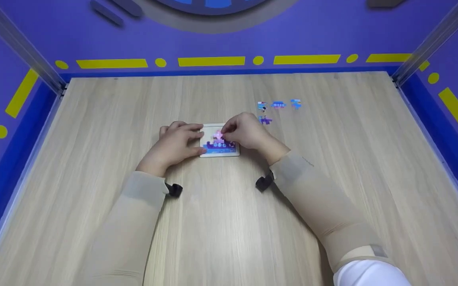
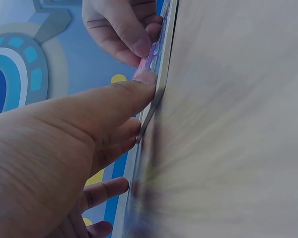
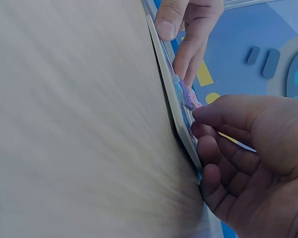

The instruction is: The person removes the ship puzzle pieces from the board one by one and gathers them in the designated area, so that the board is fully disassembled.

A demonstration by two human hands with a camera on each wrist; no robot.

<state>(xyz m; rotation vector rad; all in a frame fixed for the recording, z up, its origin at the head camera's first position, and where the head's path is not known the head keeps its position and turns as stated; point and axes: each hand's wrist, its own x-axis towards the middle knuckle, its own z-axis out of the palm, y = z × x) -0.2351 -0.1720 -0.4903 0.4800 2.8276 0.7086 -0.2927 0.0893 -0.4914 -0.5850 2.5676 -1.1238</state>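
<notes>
A small jigsaw puzzle board [image 1: 220, 155] with a pale frame lies flat on the table, its lower part filled with blue and purple pieces. My left hand [image 1: 175, 143] steadies its left side; the thumb presses near the lower corner and the other fingers spread along the upper edge. Between thumb and index finger, my right hand [image 1: 248, 133] pinches a pink and purple puzzle piece [image 1: 218, 136] over the middle of the board. In the right wrist view, that puzzle piece [image 3: 186, 94] is tilted up from the board, and the other right fingers are curled beside the board's edge.
Several loose puzzle pieces [image 1: 278, 104] lie on the wooden table [image 1: 197, 222], beyond my right hand and to its right. Purple and blue panels [image 1: 213, 43] stand along the table's back and sides. A dark strap device [image 1: 264, 181] sits at each wrist.
</notes>
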